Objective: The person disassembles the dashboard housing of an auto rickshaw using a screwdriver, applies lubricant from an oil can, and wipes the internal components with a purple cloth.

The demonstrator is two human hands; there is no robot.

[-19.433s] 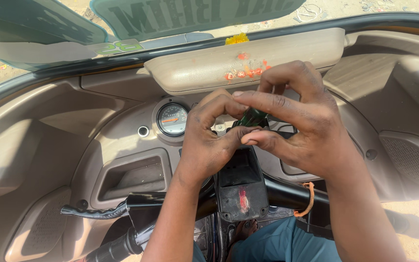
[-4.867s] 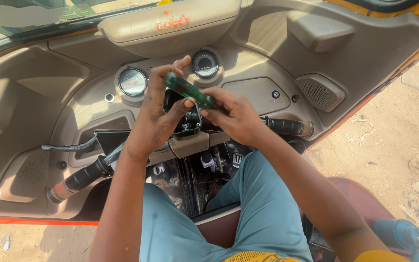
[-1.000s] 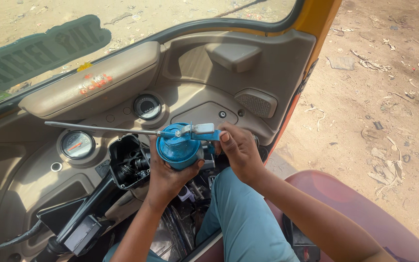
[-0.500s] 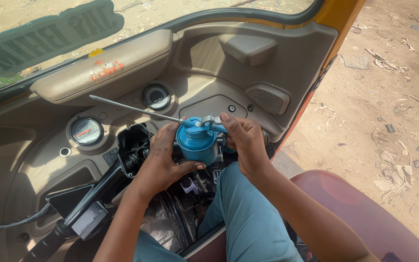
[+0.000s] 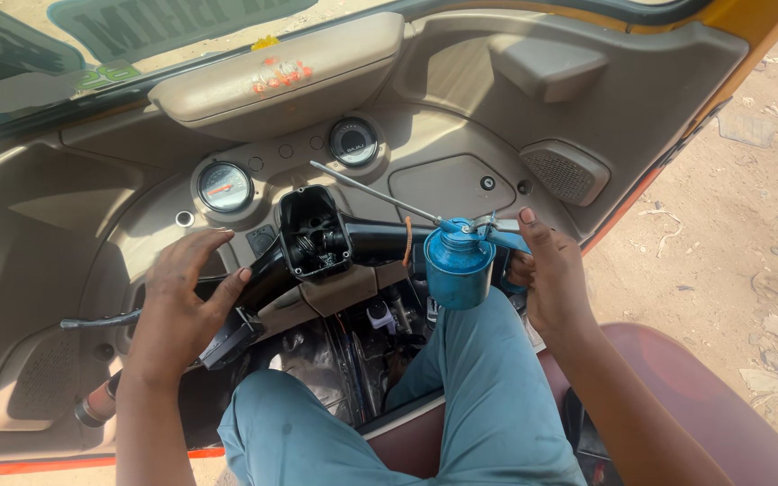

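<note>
My right hand [image 5: 547,274] grips a blue oil can [image 5: 456,270] by its handle, thumb up on the pump lever. The can's long thin metal spout [image 5: 371,191] reaches up and left, over an open black housing [image 5: 312,232] at the middle of the handlebar. My left hand [image 5: 182,301] is off the can, fingers spread, palm down on the left part of the black handlebar [image 5: 263,274], beside a loose black switch cover [image 5: 231,337]. My knees in blue trousers [image 5: 488,378] sit below.
A tan dashboard holds two round gauges [image 5: 224,185] [image 5: 354,140]. A brake lever [image 5: 101,319] sticks out at the left. Exposed wiring and dark parts [image 5: 362,337] lie under the handlebar. A maroon seat [image 5: 704,396] and sandy ground [image 5: 767,207] are on the right.
My left hand has let go of the oil can and moved left onto the handlebar. My right hand alone holds the can, which has shifted right, spout still aimed left.
</note>
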